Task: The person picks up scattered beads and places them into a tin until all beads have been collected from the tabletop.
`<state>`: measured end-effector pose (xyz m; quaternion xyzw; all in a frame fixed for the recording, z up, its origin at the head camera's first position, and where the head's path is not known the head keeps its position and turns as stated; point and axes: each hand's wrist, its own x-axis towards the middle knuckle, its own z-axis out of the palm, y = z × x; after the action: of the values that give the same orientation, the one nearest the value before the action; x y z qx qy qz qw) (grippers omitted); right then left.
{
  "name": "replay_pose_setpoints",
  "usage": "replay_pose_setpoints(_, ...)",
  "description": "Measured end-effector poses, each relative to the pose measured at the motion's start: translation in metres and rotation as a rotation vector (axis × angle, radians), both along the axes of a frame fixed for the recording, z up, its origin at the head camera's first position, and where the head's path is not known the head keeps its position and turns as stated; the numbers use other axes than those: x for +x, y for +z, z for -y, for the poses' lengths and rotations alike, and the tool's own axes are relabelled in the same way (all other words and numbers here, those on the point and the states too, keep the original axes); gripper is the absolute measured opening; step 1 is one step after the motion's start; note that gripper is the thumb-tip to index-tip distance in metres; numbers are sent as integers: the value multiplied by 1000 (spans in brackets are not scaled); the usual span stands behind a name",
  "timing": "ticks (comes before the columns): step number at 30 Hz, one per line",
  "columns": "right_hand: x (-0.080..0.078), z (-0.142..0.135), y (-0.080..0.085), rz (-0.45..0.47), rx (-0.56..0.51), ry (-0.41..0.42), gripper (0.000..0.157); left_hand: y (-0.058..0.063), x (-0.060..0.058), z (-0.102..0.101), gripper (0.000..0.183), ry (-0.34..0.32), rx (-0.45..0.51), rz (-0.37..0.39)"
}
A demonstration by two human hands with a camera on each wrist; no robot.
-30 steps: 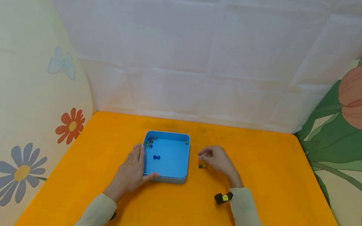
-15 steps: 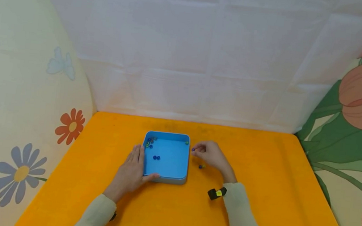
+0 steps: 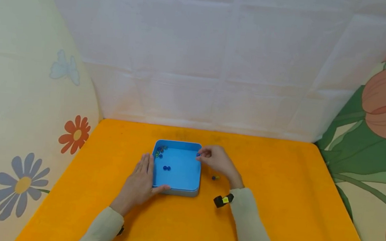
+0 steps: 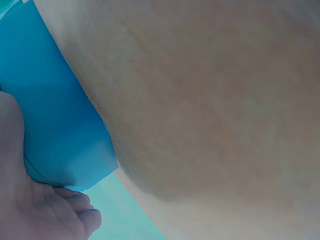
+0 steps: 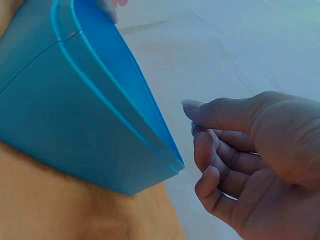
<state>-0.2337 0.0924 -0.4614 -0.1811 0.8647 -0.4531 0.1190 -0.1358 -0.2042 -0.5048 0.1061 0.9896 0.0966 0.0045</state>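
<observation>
A square blue box point(image 3: 181, 178) without a lid sits on the orange table. My left hand point(image 3: 140, 184) lies along its left side with straight fingers, the thumb over the near edge. Between thumb and fingertips my right hand point(image 3: 216, 159) pinches a dark blue marble point(image 3: 198, 154) above the box's right rim; in the right wrist view the fingers mostly cover it. Two blue marbles point(image 3: 169, 168) lie side by side on the box floor. Several mixed marbles point(image 3: 161, 151) cluster in its far left corner. Outside, right of the box, rest a dark blue marble point(image 3: 213, 178) and a yellow-green one point(image 3: 217, 177).
The orange tabletop point(image 3: 277, 183) reaches back to a white sheet point(image 3: 199, 59). Flower-printed cloth hangs at the left point(image 3: 24, 100) and right point(image 3: 383, 135). A black strap device point(image 3: 223, 200) sits at the right wrist.
My right hand has carried the pinched marble left and away from me, from beside the box to over its right rim. My left hand and the box have stayed put.
</observation>
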Motion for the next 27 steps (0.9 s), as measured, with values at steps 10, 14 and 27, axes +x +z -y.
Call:
replay_pose_setpoints(10,-15,23,10,-14,29,28,17,3,0,-2,127,-11,-49,-26)
replay_pose_setpoints(14,-21,33,13,2,26,54,18,3,1,-2,127,-14,-53,-25)
replay_pose_setpoints(27,-35,67,18,-19,66,66,17,4,2,-3,125,-22,-56,-51)
